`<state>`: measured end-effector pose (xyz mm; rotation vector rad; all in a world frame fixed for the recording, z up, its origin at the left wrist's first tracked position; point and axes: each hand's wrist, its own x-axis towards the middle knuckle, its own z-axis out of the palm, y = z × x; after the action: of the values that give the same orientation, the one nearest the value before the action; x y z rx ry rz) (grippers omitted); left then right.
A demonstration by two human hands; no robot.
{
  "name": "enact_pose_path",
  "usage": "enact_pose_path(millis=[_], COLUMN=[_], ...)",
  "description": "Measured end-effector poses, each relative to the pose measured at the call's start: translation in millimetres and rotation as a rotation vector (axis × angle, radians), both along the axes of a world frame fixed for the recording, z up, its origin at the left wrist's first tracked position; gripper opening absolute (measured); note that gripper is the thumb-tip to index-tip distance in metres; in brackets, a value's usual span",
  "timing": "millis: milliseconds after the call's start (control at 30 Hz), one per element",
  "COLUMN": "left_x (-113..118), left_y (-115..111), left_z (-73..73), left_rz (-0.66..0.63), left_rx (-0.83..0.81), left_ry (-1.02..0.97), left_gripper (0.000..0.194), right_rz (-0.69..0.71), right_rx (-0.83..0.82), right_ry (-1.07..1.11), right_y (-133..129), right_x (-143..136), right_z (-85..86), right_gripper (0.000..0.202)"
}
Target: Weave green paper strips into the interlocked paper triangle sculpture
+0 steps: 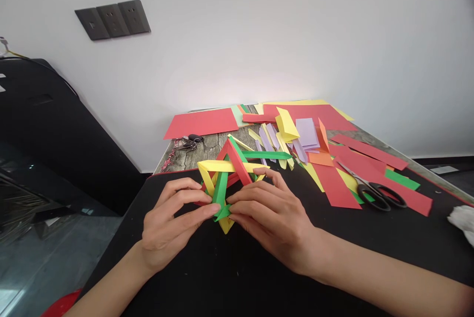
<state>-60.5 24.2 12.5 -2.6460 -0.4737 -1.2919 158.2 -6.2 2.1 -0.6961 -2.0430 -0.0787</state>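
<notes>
Between my hands stands a star-like frame of folded paper strips (221, 186) in red, yellow and green, low over the black mat (177, 272). My left hand (174, 225) pinches its lower left side, the fingertips on a green strip near the bottom. From the other side my right hand (272, 218) grips the lower right, thumb and fingers closed on a green strip end. One green strip (264, 155) sticks out to the right at the back. My fingers partly hide the lower joints.
Black-handled scissors (374, 193) lie on red paper strips (335, 186) to the right. Folded purple (306, 133) and yellow pieces (286, 125) are heaped behind the frame. A red sheet (203, 123) and keys (188, 143) lie back left. White crumpled tissue (462, 222) sits at the right edge.
</notes>
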Motion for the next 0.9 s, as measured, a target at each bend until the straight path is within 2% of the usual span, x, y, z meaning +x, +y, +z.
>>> enact_pose_path(millis=[333, 467, 600, 733, 900], left_x=[0.1, -3.9, -9.9, -11.0, -8.8], left_y=[1.7, 3.5, 11.5, 18.8, 14.9], left_z=[-2.8, -2.0, 10.6, 23.2, 25.2], left_rz=[-0.018, 0.014, 0.043, 0.023, 0.049], left_rx=[-0.085, -0.118, -0.160, -0.235, -0.275], left_ry=[-0.035, -0.062, 0.121, 0.244, 0.212], left_gripper=[0.033, 0.043, 0.062, 0.056, 0.047], right_rz=[-0.048, -0.050, -0.041, -0.011, 0.063], right_rx=[-0.009, -0.014, -0.012, -0.015, -0.011], right_ry=[0.028, 0.025, 0.027, 0.005, -0.014], right_y=[-1.6, -3.4, -3.3, -1.2, 4.0], right_x=[-2.3, -3.9, -4.6, -2.4, 3.3], right_z=[-0.8, 0.0, -0.4, -0.5, 1.3], right_gripper=[0.006, 0.007, 0.007, 0.007, 0.006])
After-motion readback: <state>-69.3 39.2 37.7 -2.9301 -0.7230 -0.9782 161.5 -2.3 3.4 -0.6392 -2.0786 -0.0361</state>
